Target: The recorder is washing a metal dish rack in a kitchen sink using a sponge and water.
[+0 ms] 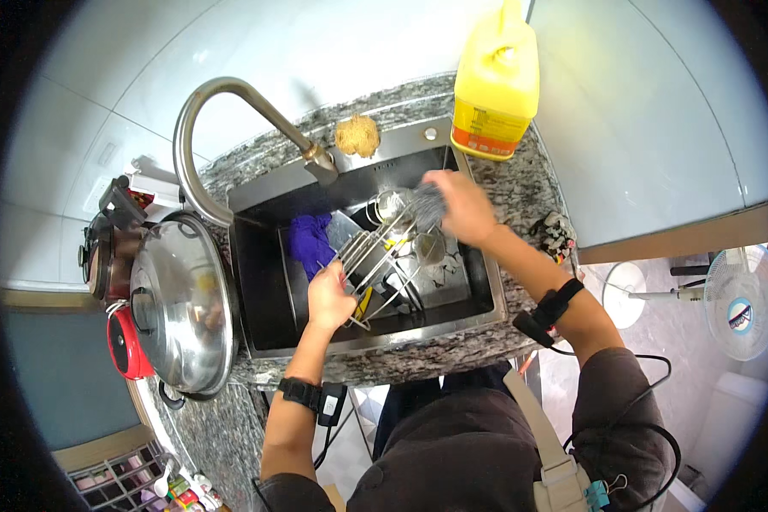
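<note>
Over the dark sink (259, 281), my left hand (330, 297) grips the near-left end of a metal wire rack (365, 253), which is held tilted. My right hand (461, 208) holds a grey scouring pad (427, 206), blurred, against or just above the rack's far end. Below the rack lie a purple cloth (310, 243), a clear plastic container (344, 229), a round metal item (392, 205) and a yellow-and-black item (362, 303), partly hidden by the wires. Some dark-handled utensils there are hard to make out.
A curved faucet (249, 93) arches over the sink's left side. Behind the sink sits a tan scrubber (357, 136); a yellow jug (496, 83) stands at the back right. A large lidded pan (182, 307) is at the left. A crumpled patterned cloth (555, 237) lies on the right counter edge.
</note>
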Available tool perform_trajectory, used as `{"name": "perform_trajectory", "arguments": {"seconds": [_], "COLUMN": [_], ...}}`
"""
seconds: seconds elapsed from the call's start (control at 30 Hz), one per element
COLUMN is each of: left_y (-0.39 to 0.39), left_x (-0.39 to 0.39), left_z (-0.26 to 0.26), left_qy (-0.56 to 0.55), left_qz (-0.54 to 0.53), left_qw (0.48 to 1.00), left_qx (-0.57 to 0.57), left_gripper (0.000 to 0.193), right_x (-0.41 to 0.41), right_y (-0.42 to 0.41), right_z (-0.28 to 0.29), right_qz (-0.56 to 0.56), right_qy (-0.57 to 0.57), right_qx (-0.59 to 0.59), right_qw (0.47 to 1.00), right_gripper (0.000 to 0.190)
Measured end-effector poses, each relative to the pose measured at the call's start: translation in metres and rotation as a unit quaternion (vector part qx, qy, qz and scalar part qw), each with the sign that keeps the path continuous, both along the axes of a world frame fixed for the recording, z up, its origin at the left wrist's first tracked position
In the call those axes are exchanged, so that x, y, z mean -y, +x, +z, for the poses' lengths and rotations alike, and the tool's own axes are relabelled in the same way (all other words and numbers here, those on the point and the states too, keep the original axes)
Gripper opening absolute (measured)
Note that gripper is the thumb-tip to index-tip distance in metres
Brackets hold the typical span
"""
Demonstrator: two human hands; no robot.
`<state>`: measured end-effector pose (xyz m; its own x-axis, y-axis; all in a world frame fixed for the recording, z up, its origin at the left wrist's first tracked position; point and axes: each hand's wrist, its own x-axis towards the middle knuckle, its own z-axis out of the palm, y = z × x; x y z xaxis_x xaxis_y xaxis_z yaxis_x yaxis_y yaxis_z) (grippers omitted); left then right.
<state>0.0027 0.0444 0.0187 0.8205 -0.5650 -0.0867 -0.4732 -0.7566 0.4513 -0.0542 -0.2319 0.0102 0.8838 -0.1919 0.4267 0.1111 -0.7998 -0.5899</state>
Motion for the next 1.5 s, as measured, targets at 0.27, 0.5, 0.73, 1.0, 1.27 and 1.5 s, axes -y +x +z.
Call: {"name": "perform_trajectory", "arguments": {"seconds": [0.27, 0.5, 0.73, 1.0, 1.27, 1.5], "left_y": [-0.016, -0.022, -0.022, -0.018, -0.005, 0.018], "left_x": [0.041, 0.050, 0.047, 0.036, 0.005, -0.044], "left_z": [0.007, 0.003, 0.001, -0.002, 0.001, -0.016], "left_qy": [0.002, -0.001, 0.002, -0.018, -0.066, -0.090], "left_qz": [-0.003, 0.021, 0.004, -0.002, -0.016, -0.058], "left_qw": [1.000, 1.000, 0.999, 0.999, 0.995, 0.994], "left_qx": [-0.001, -0.020, -0.045, -0.051, -0.076, 0.037], "left_gripper": [0.025, 0.027, 0.029, 0.031, 0.033, 0.033], "right_x": [-0.028, -0.060, -0.053, -0.063, -0.010, -0.019], "right_y": [-0.002, -0.010, 0.003, -0.005, 0.004, -0.007], "right_z": [-0.035, -0.031, -0.034, -0.023, -0.039, -0.023], "right_qz": [-0.184, -0.111, -0.097, -0.036, -0.138, 0.041], "right_qy": [-0.043, -0.003, -0.032, 0.010, 0.204, 0.354], "right_qx": [-0.109, -0.084, -0.061, -0.099, -0.170, -0.289], "right_qw": [0.976, 0.990, 0.993, 0.994, 0.954, 0.889], "right_gripper": [0.031, 0.031, 0.025, 0.032, 0.043, 0.054]}}
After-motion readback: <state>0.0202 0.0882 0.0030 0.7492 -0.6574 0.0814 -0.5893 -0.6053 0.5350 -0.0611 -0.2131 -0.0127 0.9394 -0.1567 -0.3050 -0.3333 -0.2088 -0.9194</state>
